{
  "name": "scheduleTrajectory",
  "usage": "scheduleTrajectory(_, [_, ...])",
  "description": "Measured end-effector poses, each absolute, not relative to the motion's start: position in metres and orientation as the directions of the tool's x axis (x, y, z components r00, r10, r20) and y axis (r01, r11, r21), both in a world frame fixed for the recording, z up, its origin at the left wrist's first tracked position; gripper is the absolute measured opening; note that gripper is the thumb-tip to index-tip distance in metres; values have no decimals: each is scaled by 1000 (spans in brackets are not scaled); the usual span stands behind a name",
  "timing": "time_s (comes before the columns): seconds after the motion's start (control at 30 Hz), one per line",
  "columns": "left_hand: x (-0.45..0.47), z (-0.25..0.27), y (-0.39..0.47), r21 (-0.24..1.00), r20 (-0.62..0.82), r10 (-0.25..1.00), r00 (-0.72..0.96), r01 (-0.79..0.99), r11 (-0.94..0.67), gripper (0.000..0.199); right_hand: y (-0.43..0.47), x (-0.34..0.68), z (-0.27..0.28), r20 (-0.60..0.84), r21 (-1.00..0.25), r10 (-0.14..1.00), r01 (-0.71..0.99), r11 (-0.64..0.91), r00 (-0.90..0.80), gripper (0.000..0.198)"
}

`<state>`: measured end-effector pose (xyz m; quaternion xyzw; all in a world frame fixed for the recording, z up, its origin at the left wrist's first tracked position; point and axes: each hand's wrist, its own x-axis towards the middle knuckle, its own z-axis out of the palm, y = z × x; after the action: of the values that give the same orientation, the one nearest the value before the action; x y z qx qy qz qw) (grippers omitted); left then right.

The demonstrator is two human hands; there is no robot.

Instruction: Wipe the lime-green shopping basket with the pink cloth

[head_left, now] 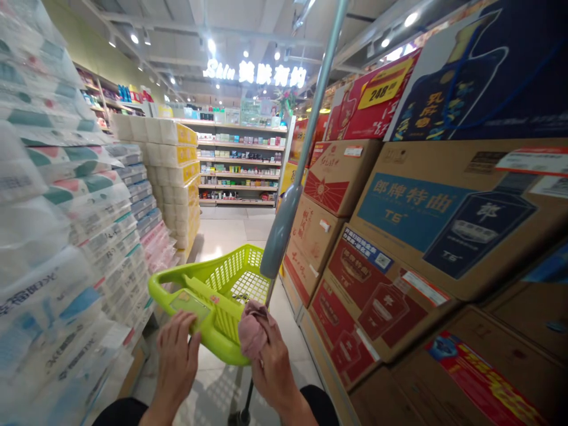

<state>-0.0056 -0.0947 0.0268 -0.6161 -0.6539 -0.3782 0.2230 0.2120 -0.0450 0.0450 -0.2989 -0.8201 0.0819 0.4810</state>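
Note:
A lime-green shopping cart (222, 342) with a slotted basket stands right in front of me. My left hand (175, 358) is at the near left of its handle, fingers stretched out over the rim and thumb apart, holding nothing. A crumpled pink cloth (252, 331) is gripped in my right hand (274, 364), at the right end of the handle. The cloth lies against the green plastic there. Just beyond that hand a long blue-grey pole (317, 89) with a thick grip (280, 236) leans up to the right. The cloth and hand hide part of the cart's right side.
Stacked cartons (399, 207) line the aisle on the right. Plastic-wrapped tissue packs (89, 225) rise close on the left, with yellow-and-white packs (168, 171) farther on. Tiled floor (222, 228) leads to shelves of small goods (242, 157) under a lit sign.

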Motion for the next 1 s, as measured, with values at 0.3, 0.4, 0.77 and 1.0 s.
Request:
scheduleTrajectory(0.3, [-37,27,-70,29,670,740,68,993,-117,49,-46,204,54,733,-403,595,495,770,-330,40])
scheduleTrajectory(0.4, [-36,29,-69,28,642,765,59,995,-100,58,-35,212,83,823,-477,566,481,736,-50,33])
scheduleTrajectory(0.77, [3,30,-70,70,668,744,-13,997,-46,62,14,194,77,803,-498,591,636,589,82,29])
scheduleTrajectory(1.0, [21,31,-73,62,687,727,-5,997,-52,72,-2,240,125,808,-589,378,613,527,451,26])
